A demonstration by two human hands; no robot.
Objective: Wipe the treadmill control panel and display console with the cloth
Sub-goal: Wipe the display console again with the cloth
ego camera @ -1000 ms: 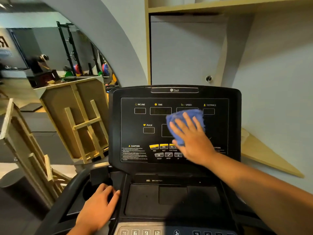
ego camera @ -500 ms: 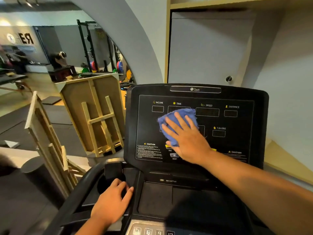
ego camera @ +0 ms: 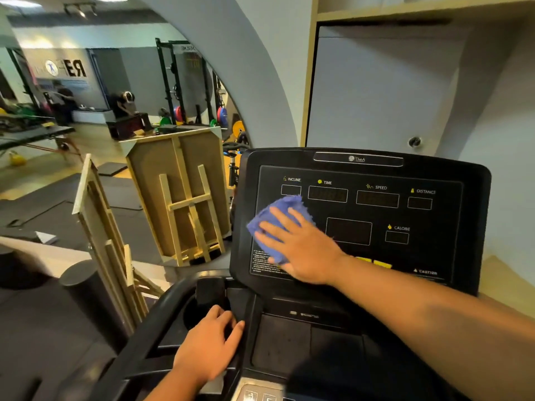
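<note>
The right hand (ego camera: pixel 301 244) lies flat with fingers spread, palm pressing a small crumpled blue terry cloth (ego camera: pixel 273 224) against the left part of the upright black treadmill display console (ego camera: pixel 434 250), just below the INCLINE and TIME windows and above the block of small warning text. The cloth sits mostly under the fingers, its frayed edge showing above and to the left of them, so it is pinned by pressure rather than pinched. It looks soft, light and limp, likely to bunch or slide out from under the palm if the press slackens; a flat, spread hand with the fingertips over its leading edge seems the surest hold. The console face is smooth, glossy and rigid, and probably lets the cloth glide easily, though the raised frame at its border may catch a loose corner. The left hand (ego camera: pixel 210 347) rests loosely curled, holding nothing, on the dark plastic tray of the lower control panel (ego camera: pixel 289 342), beside a round cup recess (ego camera: pixel 192 315). At the bottom edge, a strip of pale numbered buttons (ego camera: pixel 260 395) is only partly in view.
</note>
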